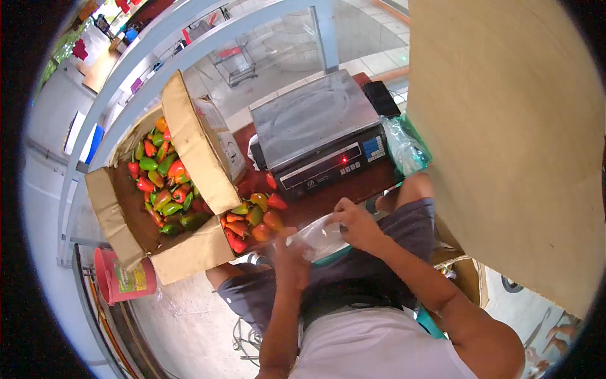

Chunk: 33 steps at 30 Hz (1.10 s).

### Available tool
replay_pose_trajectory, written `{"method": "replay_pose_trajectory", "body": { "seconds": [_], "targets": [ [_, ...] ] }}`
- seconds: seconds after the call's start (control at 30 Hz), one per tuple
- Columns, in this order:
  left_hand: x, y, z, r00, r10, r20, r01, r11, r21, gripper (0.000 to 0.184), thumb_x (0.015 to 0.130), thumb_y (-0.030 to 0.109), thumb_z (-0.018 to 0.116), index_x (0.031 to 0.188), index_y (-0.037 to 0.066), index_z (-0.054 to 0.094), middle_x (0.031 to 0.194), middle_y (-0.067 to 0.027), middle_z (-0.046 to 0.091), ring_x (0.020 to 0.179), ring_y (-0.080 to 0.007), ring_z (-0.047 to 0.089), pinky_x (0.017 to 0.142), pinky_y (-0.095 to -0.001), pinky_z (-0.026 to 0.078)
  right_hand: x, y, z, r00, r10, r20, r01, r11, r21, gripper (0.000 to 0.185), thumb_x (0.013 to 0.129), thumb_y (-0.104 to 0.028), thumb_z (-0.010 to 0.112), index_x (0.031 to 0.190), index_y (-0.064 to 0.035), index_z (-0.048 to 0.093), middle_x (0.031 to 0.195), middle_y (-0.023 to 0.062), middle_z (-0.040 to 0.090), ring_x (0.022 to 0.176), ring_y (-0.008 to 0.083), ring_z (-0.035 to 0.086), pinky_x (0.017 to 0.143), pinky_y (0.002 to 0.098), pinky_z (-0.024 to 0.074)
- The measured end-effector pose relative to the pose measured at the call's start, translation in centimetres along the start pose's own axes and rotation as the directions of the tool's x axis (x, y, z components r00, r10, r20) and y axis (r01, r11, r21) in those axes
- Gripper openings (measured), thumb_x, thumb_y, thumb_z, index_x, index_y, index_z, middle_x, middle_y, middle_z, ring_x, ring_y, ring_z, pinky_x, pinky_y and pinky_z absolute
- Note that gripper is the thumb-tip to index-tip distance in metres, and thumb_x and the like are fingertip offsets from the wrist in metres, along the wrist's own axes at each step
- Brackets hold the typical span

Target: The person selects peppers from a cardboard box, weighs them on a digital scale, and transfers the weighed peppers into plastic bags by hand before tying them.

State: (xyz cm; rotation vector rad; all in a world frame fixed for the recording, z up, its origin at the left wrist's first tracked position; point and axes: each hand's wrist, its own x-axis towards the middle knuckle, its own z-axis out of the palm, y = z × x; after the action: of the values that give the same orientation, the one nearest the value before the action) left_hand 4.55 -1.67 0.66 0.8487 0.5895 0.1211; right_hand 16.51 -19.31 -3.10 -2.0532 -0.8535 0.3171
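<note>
A clear plastic bag (320, 236) stretches between my two hands above my lap, at the near edge of a dark red table (303, 211). My right hand (356, 225) pinches its right end. My left hand (291, 260), slightly blurred, has its fingers closed on the left end. Just beyond my left hand lies a small pile of red, orange and green peppers (254, 216) on the table. More peppers (165, 180) fill part of an open cardboard box (192, 256) on the left.
A digital weighing scale (315, 123) with a metal platform stands on the table. Folded plastic bags (404, 148) lie at its right. A plywood panel (505, 126) rises on the right. A pink bucket (126, 276) is below the box, and pale blue metal bars (325, 38) run behind.
</note>
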Motion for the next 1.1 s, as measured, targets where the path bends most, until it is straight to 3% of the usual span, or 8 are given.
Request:
{"method": "replay_pose_trajectory", "body": {
  "seconds": [0.07,0.13,0.3,0.37,0.53,0.63,0.83,1.1],
  "targets": [
    [1.1,-1.1,-1.3,0.963,0.193,0.19,-0.267,0.791,0.55,0.039,0.091,-0.002,0.06,0.128,0.008,0.055,0.106,-0.0127,0.059,0.088,-0.0252,0.061,0.074,-0.0358,0.052,0.1,-2.1,-0.8,0.996,0.057,-0.062,-0.064,0.99,-0.125,0.039,0.07,0.003,0.068,0.107,-0.0103,0.07,0.127,0.0116,0.058,0.095,0.0312,0.067,0.083,0.0394,0.0552],
    [1.4,-0.1,-1.6,0.838,0.136,0.529,-0.54,0.065,0.839,0.042,0.09,0.0,0.061,0.132,0.008,0.056,0.106,-0.0163,0.058,0.088,-0.028,0.06,0.075,-0.0361,0.052,-0.1,-4.5,-0.9,0.998,0.014,-0.057,-0.026,0.974,-0.224,0.034,0.072,0.002,0.067,0.103,-0.0102,0.071,0.126,0.0118,0.06,0.096,0.0308,0.067,0.082,0.0406,0.0555],
    [-0.4,-0.2,2.3,0.968,0.112,0.223,-0.22,-0.038,0.975,0.029,0.094,0.02,0.063,0.121,0.01,0.068,0.125,-0.0274,0.06,0.107,-0.0439,0.064,0.09,-0.0532,0.052,0.1,-4.9,-1.1,0.988,-0.125,-0.087,0.076,0.901,-0.426,0.022,0.076,-0.003,0.062,0.095,-0.0094,0.071,0.118,0.0111,0.067,0.096,0.029,0.069,0.081,0.0412,0.0566],
    [0.1,1.2,2.4,0.922,-0.362,0.138,-0.258,-0.309,0.915,0.035,0.097,0.028,0.06,0.126,0.009,0.065,0.122,-0.0269,0.063,0.1,-0.0437,0.066,0.089,-0.0522,0.053,0.9,-3.3,-2.1,0.992,-0.101,-0.076,0.054,0.88,-0.472,0.022,0.076,-0.004,0.062,0.095,-0.0079,0.072,0.117,0.0109,0.069,0.099,0.0287,0.07,0.083,0.0409,0.0567],
    [-2.6,10.1,3.1,0.824,-0.133,0.55,-0.516,0.224,0.827,0.026,0.095,0.025,0.064,0.109,0.003,0.071,0.097,-0.0207,0.072,0.086,-0.0311,0.072,0.081,-0.0446,0.056,1.3,3.4,-3.9,0.992,-0.084,-0.095,0.073,0.991,-0.115,0.034,0.072,-0.001,0.067,0.105,-0.0071,0.073,0.122,0.0135,0.068,0.109,0.0347,0.066,0.089,0.0405,0.0547],
    [-0.4,18.6,-0.8,0.892,0.254,0.374,-0.451,0.526,0.721,0.023,0.089,-0.004,0.065,0.111,-0.003,0.068,0.099,-0.0089,0.072,0.087,-0.0148,0.068,0.081,-0.03,0.055,1.3,10.1,-3.4,0.974,0.074,-0.213,-0.117,0.972,-0.202,0.027,0.079,0.003,0.065,0.105,0.0023,0.072,0.109,0.0167,0.073,0.096,0.0289,0.072,0.084,0.0373,0.0554],
    [11.0,25.8,-8.3,0.92,0.248,0.305,-0.229,-0.292,0.929,0.078,0.075,0.04,0.08,0.138,0.002,0.053,0.131,-0.0232,0.061,0.122,-0.0332,0.059,0.105,-0.0402,0.046,2.9,11.3,-2.7,0.938,0.166,-0.304,-0.184,0.982,-0.034,0.031,0.081,-0.006,0.068,0.11,0.0034,0.071,0.101,0.0179,0.074,0.093,0.0285,0.072,0.082,0.0349,0.0534],
    [12.6,24.6,-5.6,0.987,0.163,-0.014,0.084,-0.428,0.9,0.106,0.07,0.06,0.073,0.136,-0.017,0.043,0.141,-0.0337,0.049,0.133,-0.0393,0.049,0.111,-0.0422,0.041,2.6,11.3,-3.1,0.897,0.301,-0.325,-0.328,0.944,-0.031,0.037,0.087,-0.027,0.074,0.108,0.0031,0.072,0.106,0.0231,0.072,0.1,0.0373,0.069,0.092,0.0414,0.0514]
  ]
}}
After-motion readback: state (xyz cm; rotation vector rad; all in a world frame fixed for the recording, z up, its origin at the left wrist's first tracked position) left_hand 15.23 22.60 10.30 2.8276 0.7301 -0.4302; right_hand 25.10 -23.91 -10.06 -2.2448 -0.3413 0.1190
